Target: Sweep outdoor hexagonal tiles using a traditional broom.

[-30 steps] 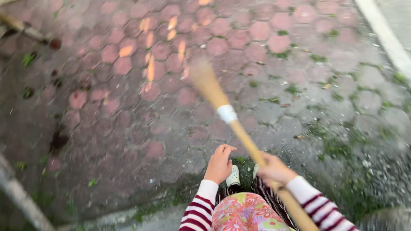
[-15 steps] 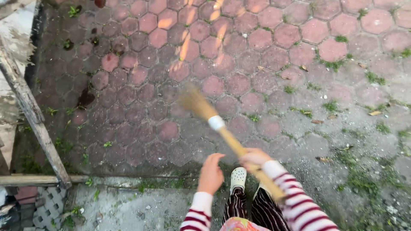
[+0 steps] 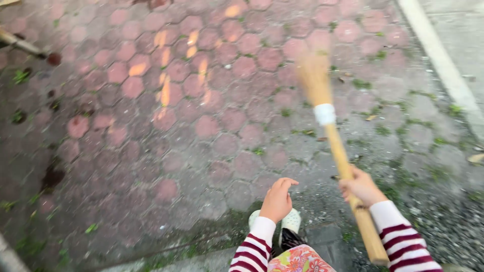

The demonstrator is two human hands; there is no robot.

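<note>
Soft, dim daylight with warm sun patches on the paving; the whole frame is motion-blurred, the broom most.

Looks like an outdoor paved yard or walkway, not any indoor room. The ground is laid with reddish hexagonal paving stones, with moss and small weeds seen growing in the joints. A pale concrete curb is set along the right edge, and patches of sunlight are cast across the pavers.
</note>
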